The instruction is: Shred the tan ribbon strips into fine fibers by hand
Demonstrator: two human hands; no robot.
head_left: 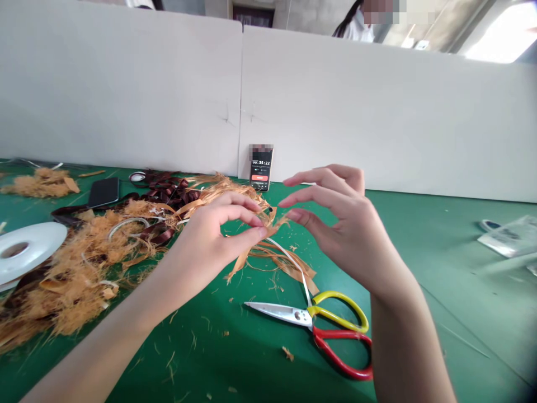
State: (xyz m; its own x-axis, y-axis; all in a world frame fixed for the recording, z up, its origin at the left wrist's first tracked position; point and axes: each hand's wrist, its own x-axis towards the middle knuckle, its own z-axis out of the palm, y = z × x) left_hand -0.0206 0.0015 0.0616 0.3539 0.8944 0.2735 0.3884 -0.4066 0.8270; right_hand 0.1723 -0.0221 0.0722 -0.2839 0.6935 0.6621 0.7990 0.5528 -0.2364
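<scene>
Between thumb and fingertips, my left hand (224, 226) pinches a small bundle of tan raffia strips (274, 225) with a tiny dark piece at its top. To the right, my right hand (339, 215) has its fingers spread and curved, its thumb close to the bundle's frayed end; whether it touches is hard to tell. Beneath the hands, loose raffia strips (289, 262) and a white ribbon (289, 256) lie on the green table. Scissors (308, 316) with one yellow and one red handle rest nearer the front, tips pointing left.
Fluffy tan raffia (71, 280), a white spool (37, 246), brown ribbon (168, 196) and a black phone (103, 192) lie left. An upright phone (260, 168) leans against the white partition (335, 112). A plastic packet (514, 238) lies right. Behind the partition is a person (361, 25).
</scene>
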